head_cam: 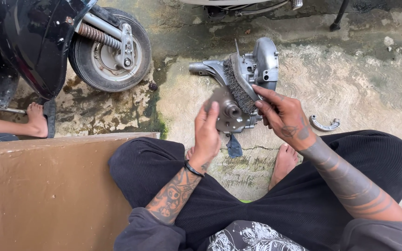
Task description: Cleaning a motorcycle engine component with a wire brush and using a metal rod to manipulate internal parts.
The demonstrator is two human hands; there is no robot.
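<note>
My left hand (pixel 207 135) grips a round grey metal plate with a hub (pixel 227 113), held up in front of my knees. My right hand (pixel 282 116) holds a wire brush (pixel 237 84) by its handle, the bristles lying against the upper right of the plate. Behind both, on the concrete ground, lies a grey metal engine casing (pixel 260 60). My bare feet (pixel 284 160) rest on the ground below the plate.
A scooter's front wheel (pixel 111 51) and black fender (pixel 33 42) stand at the upper left. Another person's bare foot in a sandal (pixel 38 120) is at the left. A brown step (pixel 47 186) runs beside my left leg. A curved metal shoe (pixel 324 124) lies at the right.
</note>
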